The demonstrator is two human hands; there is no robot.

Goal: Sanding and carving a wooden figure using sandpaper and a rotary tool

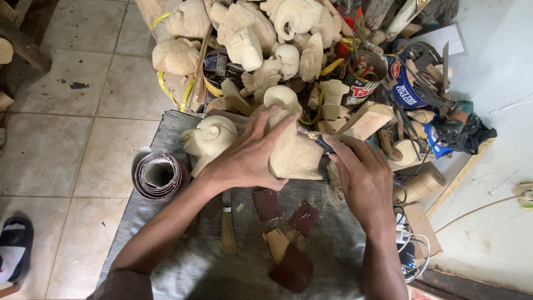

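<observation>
Pale wood carving (294, 153) gripped near the far edge of the grey worktop (183, 261).
Left hand (252, 155) closed over the carving's top; right hand (361, 178) curled around a dark-handled tool (317, 140) touching it; sandpaper scraps (267, 204) lay just nearer.

The carving (294, 153) under my left hand (250, 158) is pale cream wood. Dark reddish-brown sandpaper scraps (266, 204) lie on the grey cloth (183, 272). Beyond, a tin (363, 78) shows red and yellow.
</observation>
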